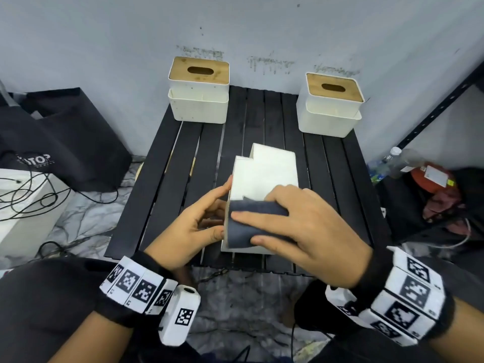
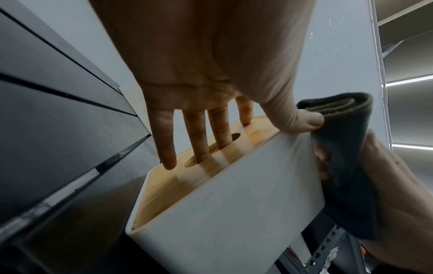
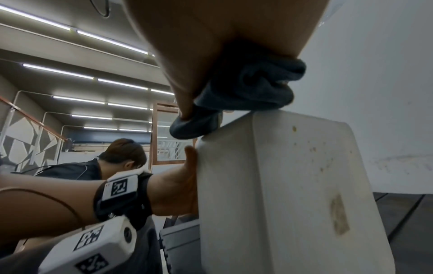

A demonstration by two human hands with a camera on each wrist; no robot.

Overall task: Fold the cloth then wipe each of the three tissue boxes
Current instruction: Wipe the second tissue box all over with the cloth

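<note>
A white tissue box [image 1: 264,176] with a wooden slotted lid [image 2: 178,178] lies on its side in the middle of the black slatted table [image 1: 167,179]. My left hand [image 1: 193,224] grips it at the lid end: two fingers [image 2: 220,128] dip into the slot and the thumb lies over the upper edge. My right hand [image 1: 314,226] holds the folded dark grey cloth [image 1: 251,218] and presses it on the box's upper face near the front edge. Two more tissue boxes stand upright at the back, one on the left [image 1: 198,93] and one on the right [image 1: 330,106].
A black bag [image 1: 60,142] and a white box with cables [image 1: 23,205] sit on the floor to the left. To the right are a plastic bottle [image 1: 392,163], red clutter and a black metal rack [image 1: 440,106]. Another person [image 3: 117,159] is behind me.
</note>
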